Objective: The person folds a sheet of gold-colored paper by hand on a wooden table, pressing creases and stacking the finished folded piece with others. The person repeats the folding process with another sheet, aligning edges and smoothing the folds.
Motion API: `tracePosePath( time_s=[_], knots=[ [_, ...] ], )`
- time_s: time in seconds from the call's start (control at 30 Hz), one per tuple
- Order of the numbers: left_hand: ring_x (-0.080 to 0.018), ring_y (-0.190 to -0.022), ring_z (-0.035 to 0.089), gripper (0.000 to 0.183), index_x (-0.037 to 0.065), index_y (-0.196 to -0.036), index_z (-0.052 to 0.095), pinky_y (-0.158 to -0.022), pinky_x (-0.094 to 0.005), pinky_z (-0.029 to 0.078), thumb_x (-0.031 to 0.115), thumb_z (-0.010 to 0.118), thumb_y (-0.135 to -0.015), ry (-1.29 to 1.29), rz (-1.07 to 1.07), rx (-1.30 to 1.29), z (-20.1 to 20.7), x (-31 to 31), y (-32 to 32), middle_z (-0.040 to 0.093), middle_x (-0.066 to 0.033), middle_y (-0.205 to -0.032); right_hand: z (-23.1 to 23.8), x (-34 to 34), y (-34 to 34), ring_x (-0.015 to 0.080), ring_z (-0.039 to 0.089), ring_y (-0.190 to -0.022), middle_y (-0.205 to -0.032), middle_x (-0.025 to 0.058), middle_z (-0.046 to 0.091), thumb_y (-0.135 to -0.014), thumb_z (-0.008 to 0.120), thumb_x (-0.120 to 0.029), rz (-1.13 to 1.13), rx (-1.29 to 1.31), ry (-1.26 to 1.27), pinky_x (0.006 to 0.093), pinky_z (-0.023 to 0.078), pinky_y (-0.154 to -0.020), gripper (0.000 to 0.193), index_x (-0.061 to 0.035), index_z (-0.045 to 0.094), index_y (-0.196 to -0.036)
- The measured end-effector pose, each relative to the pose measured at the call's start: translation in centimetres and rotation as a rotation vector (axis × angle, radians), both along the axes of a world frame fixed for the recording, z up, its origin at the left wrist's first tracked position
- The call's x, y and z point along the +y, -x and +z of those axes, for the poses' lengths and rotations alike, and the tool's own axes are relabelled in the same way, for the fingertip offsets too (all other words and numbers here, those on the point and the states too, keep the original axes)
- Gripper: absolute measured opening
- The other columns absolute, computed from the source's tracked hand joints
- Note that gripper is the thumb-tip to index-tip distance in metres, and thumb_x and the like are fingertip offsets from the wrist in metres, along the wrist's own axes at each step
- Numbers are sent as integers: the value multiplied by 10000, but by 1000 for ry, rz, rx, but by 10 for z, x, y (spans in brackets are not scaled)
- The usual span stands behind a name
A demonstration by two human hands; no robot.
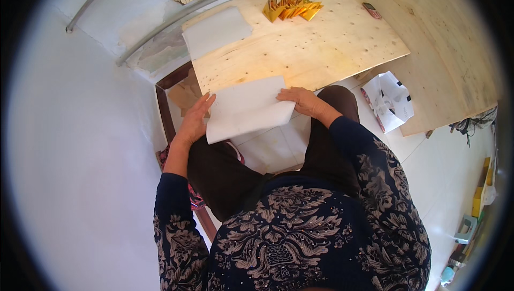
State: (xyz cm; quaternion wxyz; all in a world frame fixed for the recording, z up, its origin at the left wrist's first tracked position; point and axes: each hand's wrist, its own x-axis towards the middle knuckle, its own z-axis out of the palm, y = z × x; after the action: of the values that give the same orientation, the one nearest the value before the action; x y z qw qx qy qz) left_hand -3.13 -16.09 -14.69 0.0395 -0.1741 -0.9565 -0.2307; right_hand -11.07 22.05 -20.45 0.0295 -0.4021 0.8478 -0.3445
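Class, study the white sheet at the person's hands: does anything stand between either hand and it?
Nothing visible does: the left hand meets the white sheet at its left edge, and the right hand at its right edge.

There are two pale sheets (251, 101) (217, 31), one handset (371, 10), one bag (390, 102), and gold packets (292, 8) too overlapped to count.

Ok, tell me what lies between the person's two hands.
In the head view, white paper spans the stretch between the left hand and the right hand, its near part reaching past the wooden table's edge.
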Motion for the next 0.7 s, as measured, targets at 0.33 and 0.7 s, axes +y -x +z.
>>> tracePosePath(
  time_s=[0.33,0.7],
  knots=[
    [-126,-882,599,247,38,-1085,666,-830,-268,476,72,670,-840,-631,189,-440,5,9,-17,653,-46,-1000,1,-1,3,180,619,-1043,-1131,85,664,-853,699,-134,-25,63,-39,292,479,-891,304,-81,661,-1150],
    [-278,-769,654,350,-12,-940,649,-726,-355,495,220,754,-700,-191,385,-449,-7,10,-1,675,-176,-813,-5,-11,-24,44,500,-666,-724,-33,567,-840,717,-219,-498,-701,339,229,420,-581,222,-25,618,-879]
  ],
)
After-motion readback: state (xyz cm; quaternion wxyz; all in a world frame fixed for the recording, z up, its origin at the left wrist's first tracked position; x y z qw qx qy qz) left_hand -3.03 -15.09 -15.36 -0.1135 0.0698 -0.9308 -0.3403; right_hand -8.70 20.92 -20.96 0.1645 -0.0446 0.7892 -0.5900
